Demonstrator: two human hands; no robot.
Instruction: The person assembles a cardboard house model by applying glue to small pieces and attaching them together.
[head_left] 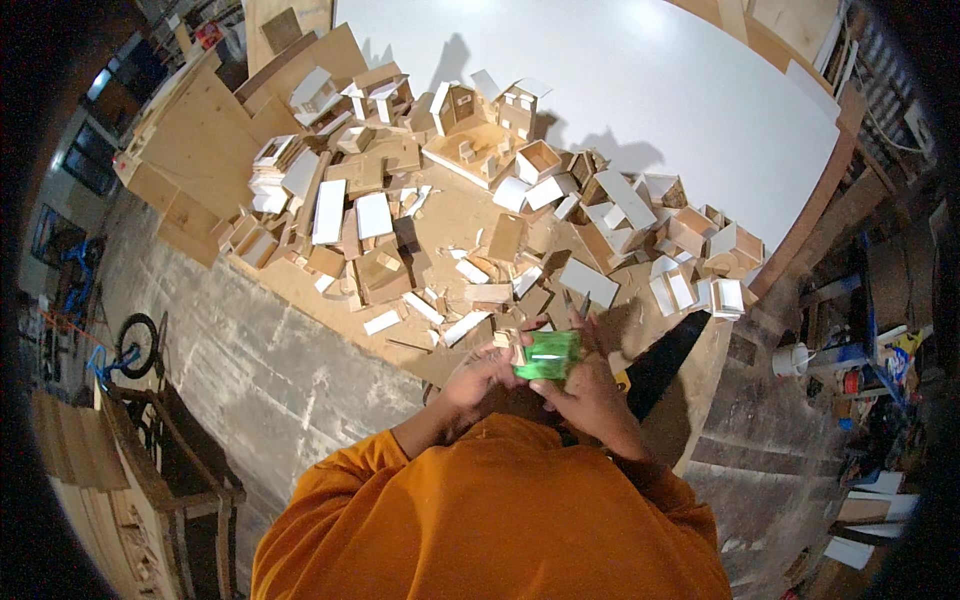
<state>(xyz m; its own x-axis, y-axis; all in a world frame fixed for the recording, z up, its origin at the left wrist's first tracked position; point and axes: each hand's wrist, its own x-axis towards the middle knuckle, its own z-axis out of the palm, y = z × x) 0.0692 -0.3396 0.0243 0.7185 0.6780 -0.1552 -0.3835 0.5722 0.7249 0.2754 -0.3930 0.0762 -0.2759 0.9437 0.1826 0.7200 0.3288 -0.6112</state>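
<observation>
as hands [476, 382] flank a green object [548, 355] (glossy), angular wood scraps [382, 276]

The shiny green thing [547, 356] at the right hand [590, 388] is too blurred to name. The left hand [474, 381] partly hides the pale piece [507, 343] at its fingertips, whose shape is unclear. A black shape [668, 365] beside the right arm is too dark to make out. The lower edge cuts off the orange top [500, 510]; the upper edge cuts off the white board [600, 70]. Clutter [885, 365] far right is too small to tell.
</observation>
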